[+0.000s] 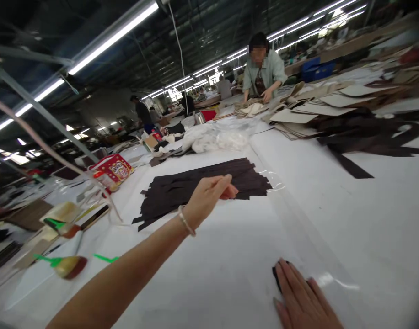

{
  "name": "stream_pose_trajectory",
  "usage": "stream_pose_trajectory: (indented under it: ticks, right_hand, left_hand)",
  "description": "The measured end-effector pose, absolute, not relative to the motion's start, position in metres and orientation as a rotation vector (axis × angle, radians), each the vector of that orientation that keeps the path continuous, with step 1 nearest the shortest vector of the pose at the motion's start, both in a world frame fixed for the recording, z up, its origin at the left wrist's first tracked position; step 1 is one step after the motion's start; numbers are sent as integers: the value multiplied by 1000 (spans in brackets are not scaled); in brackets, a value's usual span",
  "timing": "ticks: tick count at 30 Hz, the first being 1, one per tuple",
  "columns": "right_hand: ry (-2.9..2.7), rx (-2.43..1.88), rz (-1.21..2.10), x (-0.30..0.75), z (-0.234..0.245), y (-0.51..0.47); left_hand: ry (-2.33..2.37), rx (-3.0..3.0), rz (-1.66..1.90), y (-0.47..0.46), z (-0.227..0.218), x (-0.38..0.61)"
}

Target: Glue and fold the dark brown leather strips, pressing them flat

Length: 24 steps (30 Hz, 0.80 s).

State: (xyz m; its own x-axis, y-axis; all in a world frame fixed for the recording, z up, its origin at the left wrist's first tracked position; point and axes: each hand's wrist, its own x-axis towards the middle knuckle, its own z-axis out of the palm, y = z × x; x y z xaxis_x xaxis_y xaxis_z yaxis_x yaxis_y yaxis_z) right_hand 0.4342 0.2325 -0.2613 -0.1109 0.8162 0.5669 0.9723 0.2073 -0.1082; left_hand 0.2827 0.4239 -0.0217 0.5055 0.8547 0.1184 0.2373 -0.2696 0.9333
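Note:
My left hand (209, 196) reaches out over the white table (230, 256), fingers drawn together near the edge of a spread of dark brown strips (202, 185); whether it pinches one I cannot tell. A bracelet sits on that wrist. My right hand (303, 299) lies flat at the bottom of the view, fingers stretched out, pressing on a small dark piece (276, 274) that peeks from under the fingertips. A clear plastic sheet (298, 228) runs across the table between the hands.
A person in a pale green shirt (264, 71) handles pieces at the far end. Beige cut panels (319, 107) and dark brown pieces (367, 132) lie at right. White bagged material (216, 137), a red box (111, 169) and brushes (67, 265) sit at left.

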Motion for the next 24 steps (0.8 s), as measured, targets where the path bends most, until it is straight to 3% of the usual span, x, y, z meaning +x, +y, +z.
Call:
stream_pose_trajectory:
  ticks: [6, 8, 12, 17, 20, 24]
  right_hand:
    - [-2295, -1237, 56, 239, -243, 262]
    - [-2405, -1014, 28, 195, -243, 259]
    - [-2414, -990, -141, 261, -253, 243]
    - [-2022, -1784, -404, 419, -227, 265]
    - [-2201, -1879, -143, 365, -200, 295]
    - [-2554, -1434, -3, 211, -196, 285]
  left_hand:
    - [1199, 1530, 1055, 331, -30, 146]
    - [1332, 1539, 1075, 310, -38, 114]
    - [1627, 1806, 974, 278, -76, 62]
    - [1649, 2122, 1023, 248, -159, 18]
    - [1695, 2089, 1150, 236, -186, 1]
    - [1903, 1845, 1292, 226, -180, -23]
